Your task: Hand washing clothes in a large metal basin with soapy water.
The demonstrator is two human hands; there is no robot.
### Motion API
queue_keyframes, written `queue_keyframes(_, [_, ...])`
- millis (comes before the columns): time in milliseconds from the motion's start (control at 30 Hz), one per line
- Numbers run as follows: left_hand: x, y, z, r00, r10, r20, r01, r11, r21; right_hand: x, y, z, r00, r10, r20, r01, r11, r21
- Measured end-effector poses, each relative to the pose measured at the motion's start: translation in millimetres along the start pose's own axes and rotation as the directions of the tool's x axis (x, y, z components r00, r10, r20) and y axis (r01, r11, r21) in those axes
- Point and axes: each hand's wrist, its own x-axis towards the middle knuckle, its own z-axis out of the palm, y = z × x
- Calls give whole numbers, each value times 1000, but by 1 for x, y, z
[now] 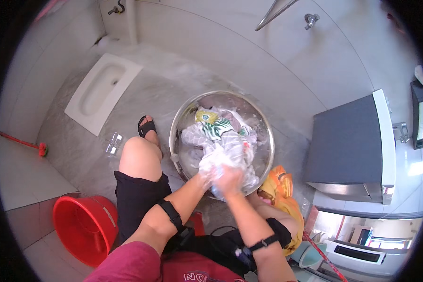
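Note:
In front of me stands a round metal basin (272,141) with wet laundry in it. A white cloth with green leaf prints (216,128) and a yellow patch lies bunched up there, spread over most of the middle. My left hand (207,173) and my right hand (229,179) are close together at the basin's near side. Both are closed on a foamy, bunched part of the white cloth. The right hand is motion-blurred, and suds hide much of the left hand's fingers. Greyish fabric (196,155) shows beneath the white cloth.
A red bucket (84,225) stands at the lower left, and a squat toilet (102,91) lies beyond my left foot. An orange-yellow cloth (280,183) drapes by my right leg. A grey box-shaped cabinet (345,148) stands right; a red-handled brush (24,142) lies far left.

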Motion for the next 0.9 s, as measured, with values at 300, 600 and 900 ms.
queue_keyframes(300, [-49, 35, 78, 968, -164, -190, 193, 970, 148, 13, 91, 13, 913, 358, 195, -386, 914, 127])
queue_keyframes(600, [-10, 19, 16, 859, -427, 283, 462, 884, -68, -9, -25, -29, 912, 304, 276, -354, 922, 155])
queue_keyframes(900, [4, -7, 31, 804, 216, -554, 121, 853, 508, 42, 59, 11, 809, 553, 198, -521, 831, -194])
